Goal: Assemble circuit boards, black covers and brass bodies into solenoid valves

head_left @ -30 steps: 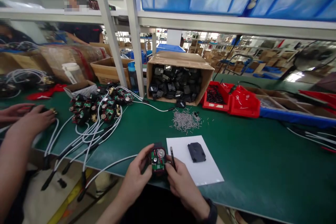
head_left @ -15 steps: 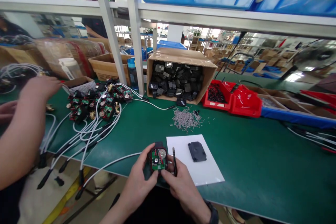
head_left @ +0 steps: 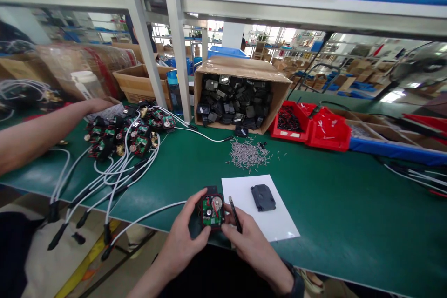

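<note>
My left hand [head_left: 185,235] is closed around one side of a black housing [head_left: 211,212] with a green circuit board, a round metal part and red wires in its open face. A white cable [head_left: 153,213] runs from it to the left. My right hand [head_left: 249,237] steadies the housing's other side with its fingertips. A slim black pen-like tool [head_left: 235,215] is held in that same hand, tip up. To the right, a black cover [head_left: 263,197] lies on a white sheet [head_left: 282,228]. Beyond the sheet is a heap of small screws [head_left: 247,153].
A cardboard box [head_left: 244,65] of black parts stands at the back, beside red bins [head_left: 328,130]. Several wired units [head_left: 122,135] are piled at left, their cables hanging over the table edge. A co-worker's arm [head_left: 45,130] reaches in there. A shelf post [head_left: 176,46] rises behind.
The co-worker's arm has stretched further right, toward the small carton behind the piled units. In my right hand the tool has tilted; the housing stays in nearly the same place.
</note>
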{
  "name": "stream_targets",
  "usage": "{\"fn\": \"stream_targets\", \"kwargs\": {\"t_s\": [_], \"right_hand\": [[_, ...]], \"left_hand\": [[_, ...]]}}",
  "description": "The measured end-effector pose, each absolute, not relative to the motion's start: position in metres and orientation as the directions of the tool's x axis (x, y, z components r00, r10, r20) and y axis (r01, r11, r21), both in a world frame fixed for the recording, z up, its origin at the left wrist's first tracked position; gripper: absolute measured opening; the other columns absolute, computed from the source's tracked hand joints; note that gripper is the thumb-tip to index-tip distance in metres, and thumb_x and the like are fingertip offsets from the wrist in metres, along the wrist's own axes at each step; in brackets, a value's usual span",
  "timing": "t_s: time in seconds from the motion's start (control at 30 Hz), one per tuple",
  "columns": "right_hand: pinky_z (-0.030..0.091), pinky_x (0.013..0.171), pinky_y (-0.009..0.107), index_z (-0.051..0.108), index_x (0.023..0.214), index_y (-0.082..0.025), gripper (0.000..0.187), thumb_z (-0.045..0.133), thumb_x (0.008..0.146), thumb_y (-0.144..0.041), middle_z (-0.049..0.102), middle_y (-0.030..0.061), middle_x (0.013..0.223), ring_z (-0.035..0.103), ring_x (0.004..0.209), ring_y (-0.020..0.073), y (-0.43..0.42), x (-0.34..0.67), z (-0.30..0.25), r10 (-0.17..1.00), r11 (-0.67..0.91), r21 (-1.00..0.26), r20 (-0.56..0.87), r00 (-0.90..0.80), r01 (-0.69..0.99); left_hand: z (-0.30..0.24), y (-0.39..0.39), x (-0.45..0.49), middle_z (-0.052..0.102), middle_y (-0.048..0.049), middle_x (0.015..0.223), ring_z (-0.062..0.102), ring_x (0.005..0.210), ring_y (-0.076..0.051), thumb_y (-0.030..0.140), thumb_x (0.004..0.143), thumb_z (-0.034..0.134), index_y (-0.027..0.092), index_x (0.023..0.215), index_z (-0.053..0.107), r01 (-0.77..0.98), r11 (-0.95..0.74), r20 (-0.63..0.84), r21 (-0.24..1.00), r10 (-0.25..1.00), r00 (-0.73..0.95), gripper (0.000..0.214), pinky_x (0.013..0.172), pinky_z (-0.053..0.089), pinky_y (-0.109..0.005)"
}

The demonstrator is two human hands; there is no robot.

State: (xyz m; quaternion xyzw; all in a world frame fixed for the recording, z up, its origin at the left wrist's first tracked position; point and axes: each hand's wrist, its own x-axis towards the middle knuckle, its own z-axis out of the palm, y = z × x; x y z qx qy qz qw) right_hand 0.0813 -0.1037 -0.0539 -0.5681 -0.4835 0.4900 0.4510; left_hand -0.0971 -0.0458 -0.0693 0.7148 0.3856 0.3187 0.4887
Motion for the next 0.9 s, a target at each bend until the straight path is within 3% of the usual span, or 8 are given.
{"fn": "stream_targets", "kwargs": {"t_s": [0.1,0.2,0.33,0.5,0.63,0.8,0.9], "right_hand": [[0.043,0.086,0.039,0.056,0.114,-0.013,0.042,0.045,0.086,-0.04,0.064,0.0101,0.096,0.058,0.093,0.0247,-0.104,0.126,-0.045,0.953,-0.163,-0.877,-0.02,0.303,0.452],[0.044,0.083,0.04,0.052,0.117,-0.012,0.048,0.042,0.086,-0.047,0.059,0.0142,0.105,0.057,0.096,0.0282,-0.106,0.162,-0.04,0.823,-0.347,-0.631,0.149,0.548,0.693],[0.047,0.063,0.036,0.039,0.13,-0.019,0.057,0.041,0.085,-0.053,0.051,0.013,0.108,0.062,0.079,0.0276,-0.102,0.164,-0.05,0.859,-0.468,-0.266,0.087,0.505,0.843],[0.042,0.05,0.031,0.039,0.129,-0.018,0.049,0.035,0.089,-0.046,0.051,0.0102,0.098,0.062,0.065,0.0238,-0.091,0.146,-0.065,0.889,-0.451,-0.055,0.064,0.454,0.891],[0.043,0.053,0.032,0.039,0.13,-0.02,0.048,0.038,0.088,-0.044,0.051,0.0091,0.096,0.061,0.064,0.0232,-0.089,0.148,-0.054,0.899,-0.435,-0.053,0.025,0.437,0.899],[0.047,0.069,0.032,0.04,0.126,-0.023,0.042,0.04,0.088,-0.039,0.052,0.0061,0.097,0.061,0.079,0.0206,-0.097,0.127,-0.033,0.96,-0.229,-0.385,0.064,0.273,0.894],[0.046,0.056,0.034,0.045,0.123,-0.021,0.04,0.043,0.086,-0.037,0.051,0.0099,0.099,0.061,0.065,0.022,-0.095,0.108,-0.035,0.947,-0.293,-0.24,0.057,0.315,0.925]], "left_hand": [[-0.068,-0.042,-0.097,0.039,-0.008,0.139,0.035,0.128,-0.025,0.016,0.077,0.052,0.023,0.135,0.034,0.233,-0.229,0.085,0.945,0.86,0.503,0.061,0.111,0.019,-0.045],[-0.067,-0.039,-0.096,0.039,-0.0066,0.138,0.034,0.129,-0.026,0.018,0.079,0.052,0.025,0.134,0.037,0.213,-0.214,0.08,0.953,0.859,0.505,0.058,0.112,0.017,-0.044],[-0.065,-0.039,-0.095,0.037,-0.007,0.138,0.036,0.128,-0.025,0.021,0.081,0.05,0.025,0.135,0.035,0.123,-0.134,0.05,0.983,0.85,0.524,0.056,0.112,0.018,-0.042],[-0.06,-0.04,-0.089,0.037,-0.0063,0.139,0.035,0.128,-0.025,0.017,0.078,0.05,0.023,0.134,0.036,0.014,-0.029,0.017,0.999,0.857,0.514,0.058,0.111,0.021,-0.039],[-0.062,-0.04,-0.084,0.038,-0.0036,0.139,0.033,0.129,-0.023,0.014,0.076,0.046,0.025,0.134,0.036,-0.02,0.023,-0.011,1.0,0.877,0.481,0.06,0.111,0.019,-0.038],[-0.062,-0.042,-0.083,0.038,-0.0041,0.139,0.034,0.129,-0.024,0.015,0.077,0.046,0.024,0.134,0.036,-0.022,0.019,-0.006,1.0,0.877,0.48,0.058,0.111,0.02,-0.037],[-0.061,-0.043,-0.084,0.039,-0.0061,0.137,0.035,0.128,-0.025,0.018,0.079,0.048,0.022,0.135,0.036,-0.017,-0.026,0.031,1.0,0.877,0.479,0.057,0.111,0.02,-0.039]]}}
